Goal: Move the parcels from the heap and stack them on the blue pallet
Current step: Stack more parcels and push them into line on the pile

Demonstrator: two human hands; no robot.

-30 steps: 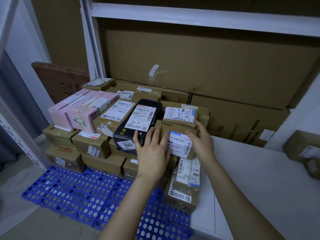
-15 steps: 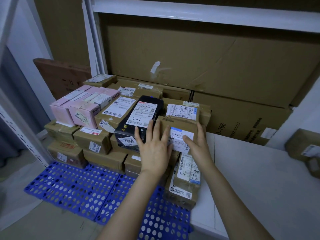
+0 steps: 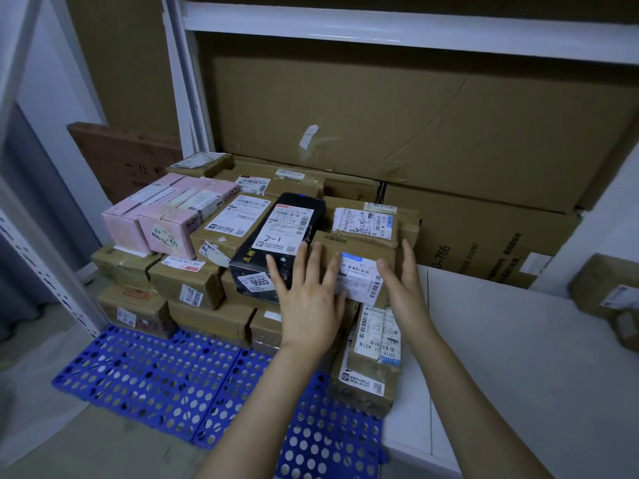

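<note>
Up top of the stack on the blue pallet (image 3: 145, 375), the small brown parcel (image 3: 358, 257) sits right beside the black box (image 3: 276, 243). The left hand (image 3: 307, 305) lies flat on it and the right hand (image 3: 403, 281) is flat against its side, neither gripping. It's near the front edge, so a sloppy shove could probably tip it off. Creased cardboard, white barcode label.

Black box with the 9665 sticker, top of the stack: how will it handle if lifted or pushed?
The black box is probably stiff: its edges look crisp, with no visible dents. It is long and lies flat on a brown parcel, so a push should make it slide rather than roll. Its surface looks smooth and may be slippery, so gripping both long sides seems safer.
</note>
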